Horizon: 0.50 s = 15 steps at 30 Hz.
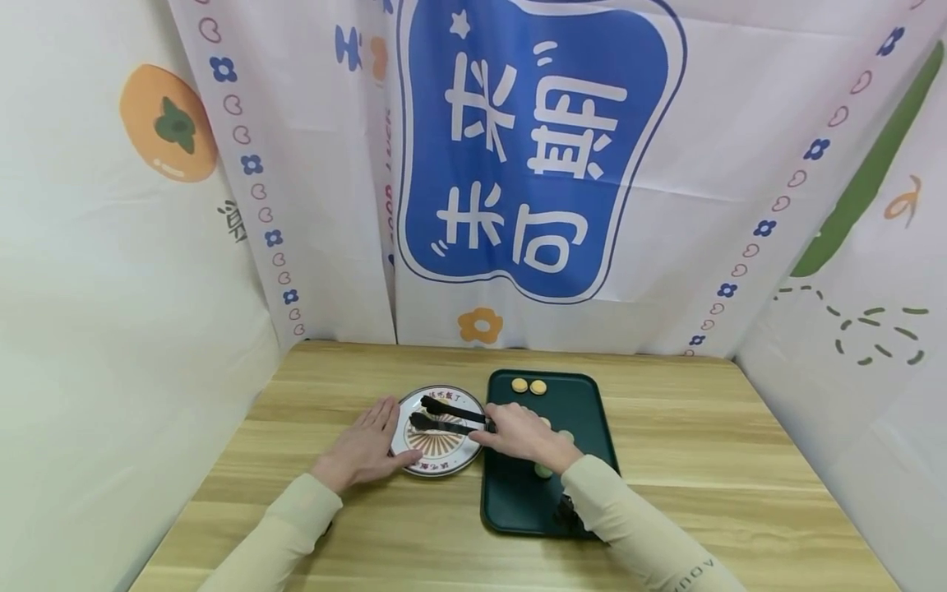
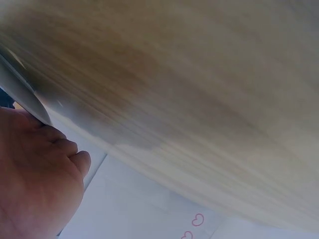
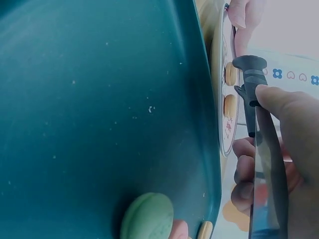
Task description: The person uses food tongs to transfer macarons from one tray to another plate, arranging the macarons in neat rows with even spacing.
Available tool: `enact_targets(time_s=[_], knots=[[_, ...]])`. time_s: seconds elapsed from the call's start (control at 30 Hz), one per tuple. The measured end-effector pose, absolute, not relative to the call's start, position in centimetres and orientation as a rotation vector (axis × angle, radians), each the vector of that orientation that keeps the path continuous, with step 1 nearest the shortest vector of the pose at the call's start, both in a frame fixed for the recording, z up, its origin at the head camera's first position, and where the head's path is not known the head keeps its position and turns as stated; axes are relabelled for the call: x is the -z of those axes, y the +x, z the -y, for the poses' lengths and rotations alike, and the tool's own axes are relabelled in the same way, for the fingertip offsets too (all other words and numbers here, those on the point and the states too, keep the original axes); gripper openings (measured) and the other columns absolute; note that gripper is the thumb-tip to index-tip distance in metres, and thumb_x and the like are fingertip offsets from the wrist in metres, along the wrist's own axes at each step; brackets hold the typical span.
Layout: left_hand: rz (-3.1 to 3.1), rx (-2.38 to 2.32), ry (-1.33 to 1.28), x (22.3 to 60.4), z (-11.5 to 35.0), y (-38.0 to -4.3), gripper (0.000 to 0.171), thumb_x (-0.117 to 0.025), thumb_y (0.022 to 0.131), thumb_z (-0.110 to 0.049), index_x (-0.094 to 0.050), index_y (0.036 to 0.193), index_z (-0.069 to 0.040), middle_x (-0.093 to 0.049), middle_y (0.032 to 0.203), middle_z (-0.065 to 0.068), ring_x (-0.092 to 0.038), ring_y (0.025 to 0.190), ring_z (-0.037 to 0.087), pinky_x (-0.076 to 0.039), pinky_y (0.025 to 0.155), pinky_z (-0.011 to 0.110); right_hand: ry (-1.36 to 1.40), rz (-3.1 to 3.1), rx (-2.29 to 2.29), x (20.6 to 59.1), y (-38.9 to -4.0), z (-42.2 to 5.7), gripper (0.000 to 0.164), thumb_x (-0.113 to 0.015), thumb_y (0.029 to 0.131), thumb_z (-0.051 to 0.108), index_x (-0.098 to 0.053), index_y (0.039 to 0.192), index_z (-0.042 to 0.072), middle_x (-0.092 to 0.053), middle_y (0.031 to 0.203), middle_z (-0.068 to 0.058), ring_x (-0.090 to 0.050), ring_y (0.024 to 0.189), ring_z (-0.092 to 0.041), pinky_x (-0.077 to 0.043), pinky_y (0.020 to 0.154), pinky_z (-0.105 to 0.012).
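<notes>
My left hand [image 1: 364, 444] rests against the left rim of a round white plate [image 1: 469, 454], fingers straight and thumb on the rim. The right hand [image 1: 524, 432] grips a pair of metal tongs with black tips [image 1: 444, 409], held over the plate with the tips spread apart. Two beige macarons [image 3: 230, 106] sit on the plate in the right wrist view; the tongs mostly hide them from the head view. Below the right arm lies a dark green tray [image 1: 510, 501]. A green macaron [image 3: 148, 216] and part of a pink one [image 3: 179, 230] show on it.
Two yellow macarons [image 1: 528, 386] lie at the tray's far end. The right hand and forearm partly cover other macarons mid-tray. Plate and tray stand side by side on a wooden table [image 1: 688, 427], with printed cloth hangings [image 1: 333, 205] around its back and sides.
</notes>
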State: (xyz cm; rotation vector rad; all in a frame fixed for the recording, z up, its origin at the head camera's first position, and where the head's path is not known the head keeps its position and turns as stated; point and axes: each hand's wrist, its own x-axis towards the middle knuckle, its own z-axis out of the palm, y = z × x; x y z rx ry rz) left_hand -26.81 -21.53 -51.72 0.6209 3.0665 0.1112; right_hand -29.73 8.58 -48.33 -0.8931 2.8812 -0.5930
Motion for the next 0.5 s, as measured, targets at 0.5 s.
enact_targets(time_s=[0.5], knots=[[-3.043,-0.126,0.598,51.5,21.3,-26.9,0.108,-0.034,0.089,-0.078,-0.023,0.151,0.009,-0.020,0.160,0.027,-0.020,0.150,0.040,-0.022,0.123,0.051,-0.874,-2.856,0.679,46.8,-29.6,-10.2,0.043,-0.060,0.094,0.050,-0.065,0.102,0.007,-0.048,0.060,0.005,-0.046,0.046,-0.006,-0.035,0.043,-0.020]])
